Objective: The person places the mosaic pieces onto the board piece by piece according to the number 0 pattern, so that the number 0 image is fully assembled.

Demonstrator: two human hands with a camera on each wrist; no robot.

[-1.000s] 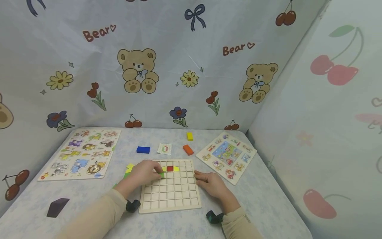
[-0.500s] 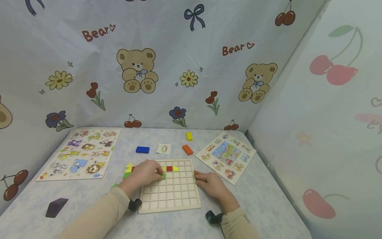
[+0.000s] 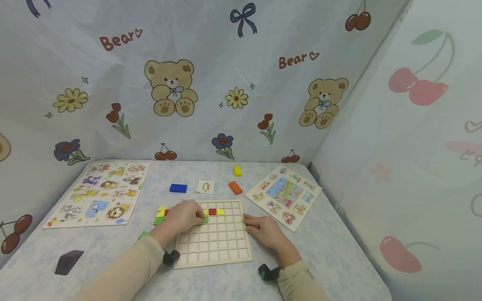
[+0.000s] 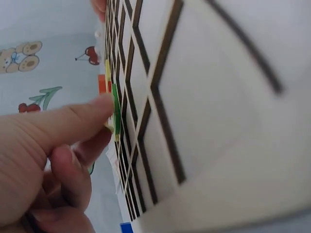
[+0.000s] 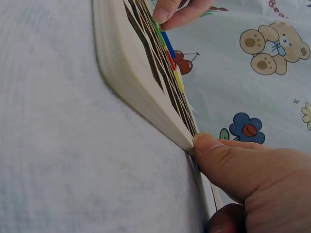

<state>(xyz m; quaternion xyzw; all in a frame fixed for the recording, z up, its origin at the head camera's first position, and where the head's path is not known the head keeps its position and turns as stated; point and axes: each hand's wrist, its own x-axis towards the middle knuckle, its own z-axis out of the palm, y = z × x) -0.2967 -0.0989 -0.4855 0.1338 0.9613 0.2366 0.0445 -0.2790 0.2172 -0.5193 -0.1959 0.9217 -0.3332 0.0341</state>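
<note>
A pale wooden grid board [image 3: 218,246] lies on the table. Over its upper left part, my left hand [image 3: 183,216] pinches a small green tile [image 4: 116,109] at the grid, thumb and fingertips right at its edge. Just above sit a red square tile [image 3: 212,212] and a yellow tile [image 3: 220,212] in one row, with another bit of yellow showing beside my fingers. My right hand [image 3: 265,230] grips the board's right edge; its thumb [image 5: 209,145] presses on the corner of the rim in the right wrist view.
Loose yellow, red and green tiles lie left of the board, partly behind my left wrist. Beyond it are a blue block [image 3: 178,188], a printed pattern card [image 3: 205,187], an orange block [image 3: 235,187] and a yellow block [image 3: 237,171]. Picture puzzles [image 3: 132,200] [image 3: 297,223] flank them.
The left hand stays over the same spot, its fingers shifting slightly at the green tile. The right hand keeps its hold on the board edge. The head view has drifted a little.
</note>
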